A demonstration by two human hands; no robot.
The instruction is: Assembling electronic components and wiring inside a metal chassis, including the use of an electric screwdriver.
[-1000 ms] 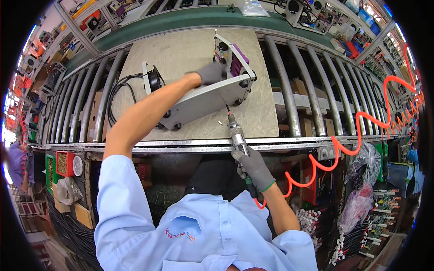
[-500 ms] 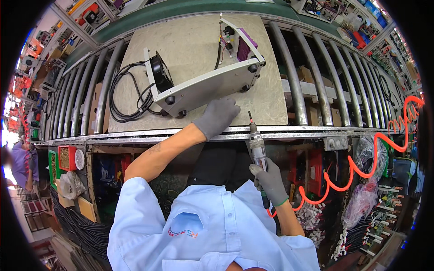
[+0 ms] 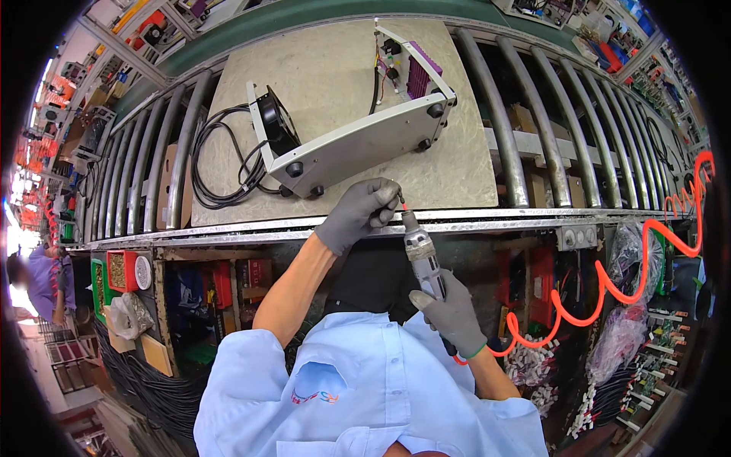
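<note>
My right hand [image 3: 452, 312], in a grey glove, grips a pneumatic screwdriver [image 3: 423, 257] that points up and slightly left. Its bit ends beside the fingertips of my left hand [image 3: 361, 213], also gloved in grey. Those fingers are pinched together at the bit's tip; what they hold is too small to make out. Just beyond lies a grey metal chassis [image 3: 358, 150] tipped on its side, its black rubber feet toward me. A black fan [image 3: 276, 122] is fixed at its left end, a purple finned part [image 3: 419, 76] at its right.
The chassis rests on a board [image 3: 320, 68] with metal rollers [image 3: 502, 114] on both sides. A coiled black cable [image 3: 209, 164] lies at its left. An orange air hose [image 3: 590, 320] loops off to the right. Small-part bins [image 3: 122, 271] stand lower left, with a person [image 3: 47, 278] beyond.
My left hand has closed its fingers at the screwdriver's bit. The screwdriver has tilted left, bringing its tip to those fingers. The chassis sits slightly right in the picture.
</note>
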